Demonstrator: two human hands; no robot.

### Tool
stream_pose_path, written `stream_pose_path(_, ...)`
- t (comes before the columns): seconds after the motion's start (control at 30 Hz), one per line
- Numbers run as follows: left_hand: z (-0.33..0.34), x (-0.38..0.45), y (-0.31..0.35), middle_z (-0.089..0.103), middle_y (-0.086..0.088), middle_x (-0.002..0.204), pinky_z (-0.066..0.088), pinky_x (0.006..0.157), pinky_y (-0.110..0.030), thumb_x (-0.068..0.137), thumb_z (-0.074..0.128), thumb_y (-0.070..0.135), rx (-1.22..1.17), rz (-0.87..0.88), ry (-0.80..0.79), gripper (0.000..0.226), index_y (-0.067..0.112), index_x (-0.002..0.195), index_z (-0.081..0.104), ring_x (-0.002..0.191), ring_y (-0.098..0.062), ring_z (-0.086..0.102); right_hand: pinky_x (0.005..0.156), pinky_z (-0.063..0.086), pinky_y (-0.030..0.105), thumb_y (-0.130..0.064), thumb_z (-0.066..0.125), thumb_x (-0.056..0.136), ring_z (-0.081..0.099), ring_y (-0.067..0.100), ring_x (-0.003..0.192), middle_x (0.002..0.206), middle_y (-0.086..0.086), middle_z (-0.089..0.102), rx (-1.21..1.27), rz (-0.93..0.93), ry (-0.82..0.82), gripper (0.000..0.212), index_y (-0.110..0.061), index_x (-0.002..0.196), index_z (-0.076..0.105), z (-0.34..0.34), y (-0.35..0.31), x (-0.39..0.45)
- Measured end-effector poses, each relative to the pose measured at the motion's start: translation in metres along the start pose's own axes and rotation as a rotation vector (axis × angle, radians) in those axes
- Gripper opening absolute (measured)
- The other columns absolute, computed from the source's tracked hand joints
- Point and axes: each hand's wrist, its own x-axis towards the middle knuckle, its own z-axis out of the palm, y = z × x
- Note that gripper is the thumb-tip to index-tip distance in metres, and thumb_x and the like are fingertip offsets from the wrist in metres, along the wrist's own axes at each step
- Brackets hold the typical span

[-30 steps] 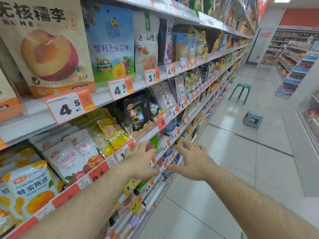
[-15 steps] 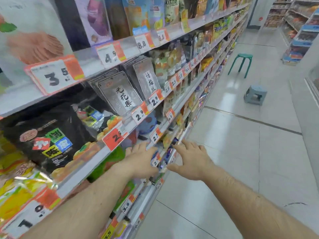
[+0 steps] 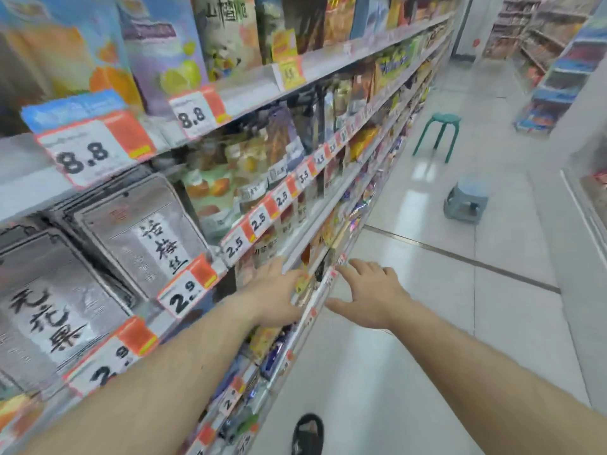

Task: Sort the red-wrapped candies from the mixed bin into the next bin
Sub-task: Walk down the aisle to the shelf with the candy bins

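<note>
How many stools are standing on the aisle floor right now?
2: a tall green stool farther down the aisle, and a low grey-blue step stool nearer, right of the shelves. Others may be hidden.

Long shelves (image 3: 328, 198) are running down the aisle; pale floor tiles (image 3: 427, 290) are shining; a green stool (image 3: 438, 133) is standing beyond a low grey stool (image 3: 466, 201).

A shop aisle: long shelves (image 3: 249, 90) on the left carry snack bags (image 3: 144, 234) behind price tags (image 3: 95, 149), more racks (image 3: 555, 60) stand far right, and stools (image 3: 440, 133) sit on the tiled floor (image 3: 427, 284).
</note>
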Motion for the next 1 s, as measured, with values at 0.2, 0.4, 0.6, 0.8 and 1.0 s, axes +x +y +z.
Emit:
stream_pose_path(0.2,-0.046,0.172,0.046,-0.016,-0.003,0.162,0.003,0.118,-0.053,0.084,0.056,0.05,0.067,0.1,-0.048,0.092,0.035,0.154,-0.001,0.149,-0.027,-0.013,0.117,0.013,0.047,-0.076,0.034,0.088,0.014,0.031,0.148,0.165,0.007,0.003,-0.013,0.106,-0.035,0.083,-0.034,0.155,0.012,-0.041,0.1,0.105)
stream_pose_path(0.4,-0.098,0.313,0.119,-0.011,-0.001,0.163,0.003,0.117,-0.052,0.082,0.058,0.047,0.123,0.235,-0.058,0.09,0.043,0.152,0.002,0.149,-0.024,-0.013,0.119,0.01,0.048,-0.078,0.031,0.086,0.006,0.028,0.15,0.165,0.004,-0.009,0.011,0.22,-0.069,0.085,-0.036,0.156,0.007,-0.074,0.225,0.182)
stream_pose_path(0.6,-0.124,0.451,0.192,0.001,0.002,0.162,0.001,0.117,-0.056,0.082,0.053,0.045,0.18,0.257,-0.028,0.081,0.045,0.151,0.011,0.149,-0.022,-0.006,0.12,0.007,0.045,-0.075,0.036,0.087,0.003,0.027,0.15,0.165,0.004,-0.01,0.096,0.278,-0.058,0.083,-0.035,0.156,0.012,-0.081,0.366,0.246)
stream_pose_path(0.8,-0.16,0.574,0.287,-0.002,0.003,0.161,-0.001,0.117,-0.053,0.082,0.053,0.044,0.16,0.251,-0.06,0.078,0.042,0.151,0.016,0.148,-0.021,-0.006,0.12,0.009,0.044,-0.073,0.037,0.088,0.007,0.027,0.149,0.165,0.005,-0.007,0.175,0.274,-0.054,0.082,-0.034,0.156,0.013,-0.099,0.511,0.313)
stream_pose_path(1.0,-0.193,0.692,0.354,0.001,0.001,0.161,0.0,0.116,-0.054,0.084,0.053,0.044,0.15,0.245,-0.091,0.074,0.041,0.15,0.02,0.148,-0.019,-0.006,0.119,0.012,0.046,-0.074,0.035,0.088,0.01,0.028,0.148,0.165,0.006,-0.003,0.162,0.268,-0.095,0.081,-0.033,0.155,0.015,-0.126,0.629,0.392)
